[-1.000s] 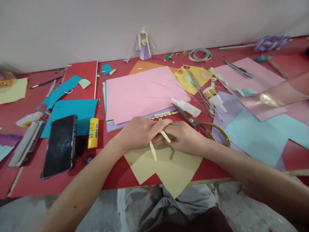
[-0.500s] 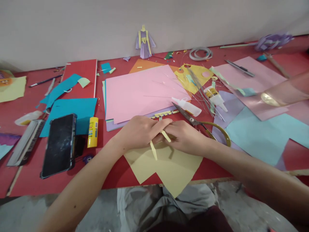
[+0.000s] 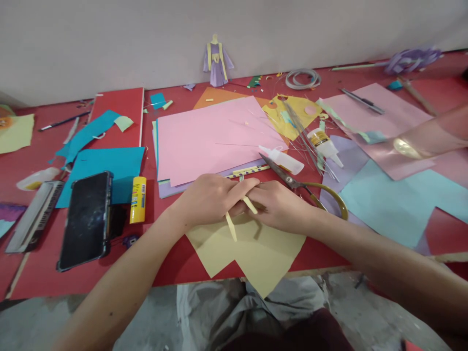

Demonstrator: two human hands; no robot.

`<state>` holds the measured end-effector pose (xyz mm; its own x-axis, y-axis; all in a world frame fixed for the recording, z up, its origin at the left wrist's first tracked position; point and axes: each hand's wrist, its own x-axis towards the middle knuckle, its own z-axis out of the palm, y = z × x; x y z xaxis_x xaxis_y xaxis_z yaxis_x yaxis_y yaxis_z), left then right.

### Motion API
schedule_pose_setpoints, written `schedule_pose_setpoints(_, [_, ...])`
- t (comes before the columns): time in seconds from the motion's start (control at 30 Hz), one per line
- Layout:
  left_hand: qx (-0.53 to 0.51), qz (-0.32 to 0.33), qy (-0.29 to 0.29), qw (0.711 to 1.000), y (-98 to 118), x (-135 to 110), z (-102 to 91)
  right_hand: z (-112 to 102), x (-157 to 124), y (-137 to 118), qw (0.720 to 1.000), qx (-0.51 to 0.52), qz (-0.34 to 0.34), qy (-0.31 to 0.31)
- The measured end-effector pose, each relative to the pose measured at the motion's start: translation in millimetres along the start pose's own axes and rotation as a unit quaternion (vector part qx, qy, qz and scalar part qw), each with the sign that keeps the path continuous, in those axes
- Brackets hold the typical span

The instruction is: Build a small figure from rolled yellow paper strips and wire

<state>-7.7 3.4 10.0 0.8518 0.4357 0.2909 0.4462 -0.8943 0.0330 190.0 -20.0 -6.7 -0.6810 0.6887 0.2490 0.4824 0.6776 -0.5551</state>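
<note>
A person's two bare hands meet over a red desk (image 3: 175, 268). The left hand (image 3: 210, 197) is curled, its thumb reaching across to the right hand (image 3: 280, 204), and it is closed on narrow pale yellow paper strips (image 3: 231, 228). Two ends poke out towards the person, one from under the left hand and one beside the right hand's fingers; whether they belong to a single folded piece cannot be told. The right hand is bent in against the left, touching it, but its fingertips are hidden, so whether it also pinches the paper cannot be told.

Directly below both hands, a pale yellow sheet (image 3: 266, 258) with a notch in its near side hangs partly over the desk's edge. Just beyond the left hand lies a stack topped by pink paper (image 3: 204, 146). Just beyond the right hand, scissors (image 3: 287, 179) lie with blades parted, near a small white bottle (image 3: 288, 162). Well to the left of the left hand are a yellow glue stick (image 3: 138, 200) and a dark phone (image 3: 86, 219). Far beyond the hands, a purple and yellow paper figure (image 3: 217, 63) stands by the wall.

The step in hand looks like shaping or pressing the strips; paper so narrow seems to call for a light, steady fingertip grip.
</note>
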Motion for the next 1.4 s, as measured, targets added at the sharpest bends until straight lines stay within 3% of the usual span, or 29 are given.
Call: schedule_pose_setpoints(1.4, [-0.009,-0.011,-0.013,1.0,1.0,0.7,2.5,-0.6,1.2,1.1,0.999,-0.018,0.027,-0.029])
